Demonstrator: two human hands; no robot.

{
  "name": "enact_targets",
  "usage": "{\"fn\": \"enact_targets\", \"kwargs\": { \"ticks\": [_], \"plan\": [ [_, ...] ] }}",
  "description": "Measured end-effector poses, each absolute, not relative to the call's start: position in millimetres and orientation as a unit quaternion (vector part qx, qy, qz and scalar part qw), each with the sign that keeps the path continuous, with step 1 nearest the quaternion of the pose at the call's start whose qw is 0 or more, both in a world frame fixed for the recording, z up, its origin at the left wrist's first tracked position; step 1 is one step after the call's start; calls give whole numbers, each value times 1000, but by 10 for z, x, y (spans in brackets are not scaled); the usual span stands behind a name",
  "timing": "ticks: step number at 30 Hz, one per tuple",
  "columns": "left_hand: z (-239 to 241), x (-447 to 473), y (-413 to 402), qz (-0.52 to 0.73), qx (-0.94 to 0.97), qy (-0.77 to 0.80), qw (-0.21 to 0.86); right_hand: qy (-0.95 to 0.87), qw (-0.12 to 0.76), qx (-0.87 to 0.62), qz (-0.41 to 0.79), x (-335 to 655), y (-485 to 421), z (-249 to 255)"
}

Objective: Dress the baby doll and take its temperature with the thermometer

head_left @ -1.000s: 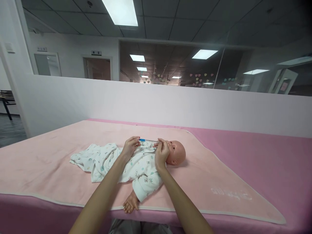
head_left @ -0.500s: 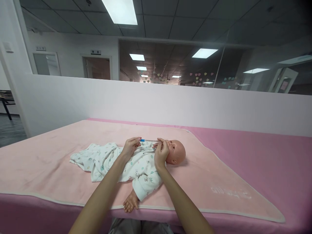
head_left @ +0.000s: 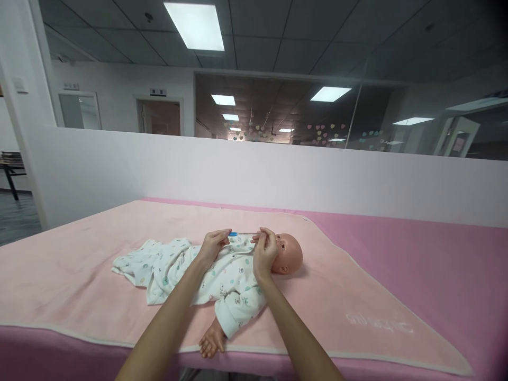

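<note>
A baby doll (head_left: 232, 275) in a white printed outfit lies on its back, its bald head (head_left: 291, 254) to the right. Above its chest a slim thermometer (head_left: 243, 233) with a blue end is held level between my hands. My left hand (head_left: 214, 247) pinches the blue end between thumb and fingertips. At the other end, my right hand (head_left: 265, 255) has its fingertips closed on the thin rod, close by the doll's face, part of which it hides. One doll hand (head_left: 212, 338) rests at the near edge.
A peach blanket (head_left: 317, 312) with a pale border lies under the doll on a pink padded table (head_left: 448, 254). Behind it runs a low white wall (head_left: 254, 172) with glass above. At the far left stands a dark-legged table (head_left: 11, 174).
The view has tilted slightly upward, so everything sits a little lower. Both hands keep hold of the thermometer, and the right one has shifted slightly to the right. The doll has not moved.
</note>
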State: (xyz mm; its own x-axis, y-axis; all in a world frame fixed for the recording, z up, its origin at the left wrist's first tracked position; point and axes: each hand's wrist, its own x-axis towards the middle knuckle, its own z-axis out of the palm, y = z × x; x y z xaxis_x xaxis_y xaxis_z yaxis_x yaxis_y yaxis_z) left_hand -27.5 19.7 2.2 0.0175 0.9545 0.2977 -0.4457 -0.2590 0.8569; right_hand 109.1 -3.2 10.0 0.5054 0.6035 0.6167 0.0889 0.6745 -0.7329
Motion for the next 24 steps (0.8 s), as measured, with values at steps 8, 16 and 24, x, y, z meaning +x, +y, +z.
{"fn": "enact_targets", "kwargs": {
  "ticks": [8, 16, 24],
  "plan": [
    [220, -218, 15, 626, 602, 424, 256, -432, 780, -448, -73, 1777, -856, 25],
    [99, 79, -83, 455, 776, 431, 70, -451, 594, -625, -229, 2520, -1405, -756],
    [-7, 66, 23, 406, 798, 430, 115, -510, 460, -709, -159, 2550, -1254, -512]
  ]
}}
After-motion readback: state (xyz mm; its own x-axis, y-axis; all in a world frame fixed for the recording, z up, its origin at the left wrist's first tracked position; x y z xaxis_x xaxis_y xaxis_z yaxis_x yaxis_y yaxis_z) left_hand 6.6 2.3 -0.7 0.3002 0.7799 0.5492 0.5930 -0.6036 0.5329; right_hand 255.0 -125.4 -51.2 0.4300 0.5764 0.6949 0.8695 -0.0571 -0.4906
